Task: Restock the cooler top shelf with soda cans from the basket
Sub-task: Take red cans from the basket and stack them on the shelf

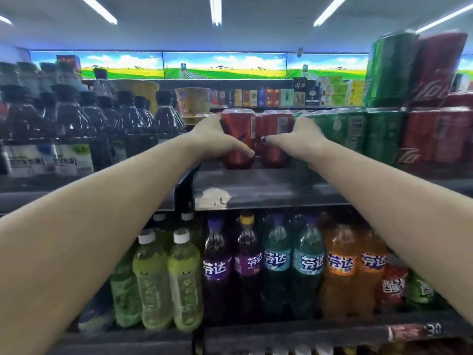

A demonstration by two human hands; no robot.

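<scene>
Two red soda cans stand side by side on the cooler's top shelf (268, 190). My left hand (217, 139) grips the left red can (239, 131), thumb across its front. My right hand (299, 139) grips the right red can (277, 124) from its right side, thumb with a dark nail pointing left over the can's front. Both arms reach straight forward. The basket is out of view.
Green cans (353, 131) and more red cans (435, 134) fill the shelf to the right, with packs stacked above. Dark bottles (76, 119) stand to the left. A cup noodle tub (193, 101) sits behind. Fanta and green tea bottles (184, 280) fill the shelf below.
</scene>
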